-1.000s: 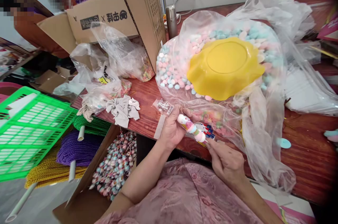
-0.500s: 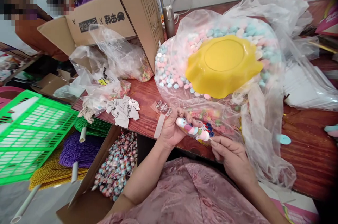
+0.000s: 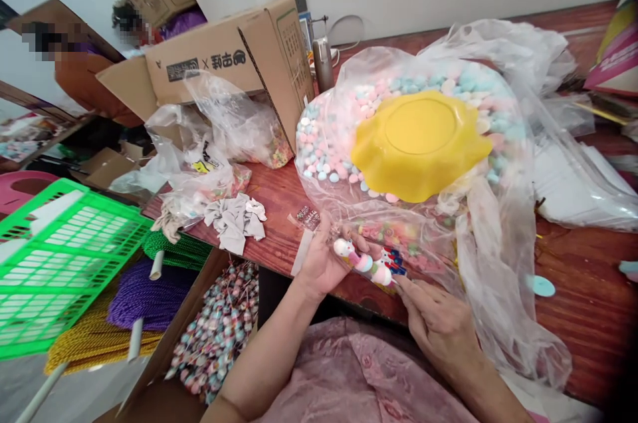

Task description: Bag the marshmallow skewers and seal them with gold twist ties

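Note:
My left hand is closed round one end of a candy skewer of pink, white and blue pieces, together with a small clear wrapper with a printed label. My right hand pinches the skewer's other end near the table's front edge. Just beyond lies a big clear plastic bag of pastel candies, with an upturned yellow bowl on top.
A cardboard box stands at the back left with crumpled plastic bags and grey paper scraps. Below the table sit a box of lollipops, a green basket and cord spools. Other people are at the far left.
The view has tilted, so everything sits lower in the frame. Both hands keep their hold on the skewer, and the right hand has shifted slightly along its end.

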`<state>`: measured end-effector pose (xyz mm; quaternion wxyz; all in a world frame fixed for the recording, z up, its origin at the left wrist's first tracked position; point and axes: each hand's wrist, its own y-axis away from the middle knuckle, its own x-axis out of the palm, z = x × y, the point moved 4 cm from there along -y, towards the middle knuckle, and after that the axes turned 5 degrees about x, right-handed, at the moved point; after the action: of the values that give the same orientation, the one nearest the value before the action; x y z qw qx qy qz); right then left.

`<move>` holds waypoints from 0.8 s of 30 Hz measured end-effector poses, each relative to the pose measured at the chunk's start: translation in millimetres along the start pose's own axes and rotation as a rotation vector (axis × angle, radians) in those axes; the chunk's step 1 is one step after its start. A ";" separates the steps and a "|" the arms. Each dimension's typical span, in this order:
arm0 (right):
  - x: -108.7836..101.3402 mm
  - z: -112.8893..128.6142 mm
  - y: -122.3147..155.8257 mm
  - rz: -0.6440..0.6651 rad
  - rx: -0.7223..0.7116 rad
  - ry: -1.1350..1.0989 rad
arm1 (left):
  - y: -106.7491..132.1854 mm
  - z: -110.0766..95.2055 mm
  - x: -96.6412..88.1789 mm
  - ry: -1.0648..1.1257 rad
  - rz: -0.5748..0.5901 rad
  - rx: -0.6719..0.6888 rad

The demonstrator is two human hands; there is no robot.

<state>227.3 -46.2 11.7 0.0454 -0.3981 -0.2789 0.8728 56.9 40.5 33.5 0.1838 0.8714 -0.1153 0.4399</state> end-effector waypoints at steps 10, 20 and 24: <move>11.2 2.2 -1.2 0.199 0.401 -0.474 | 6.0 8.4 4.6 -0.073 -0.085 0.139; 12.1 7.9 0.9 0.172 0.798 -0.810 | 3.6 -4.4 -2.2 0.066 -0.208 0.220; 5.7 6.4 1.5 -0.005 0.756 -0.709 | 4.4 -7.1 -3.5 0.129 -0.174 0.184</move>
<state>219.1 -48.6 10.5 0.0906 -0.0331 0.0566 0.9937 48.2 39.6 35.6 0.1477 0.8612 0.0137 0.4861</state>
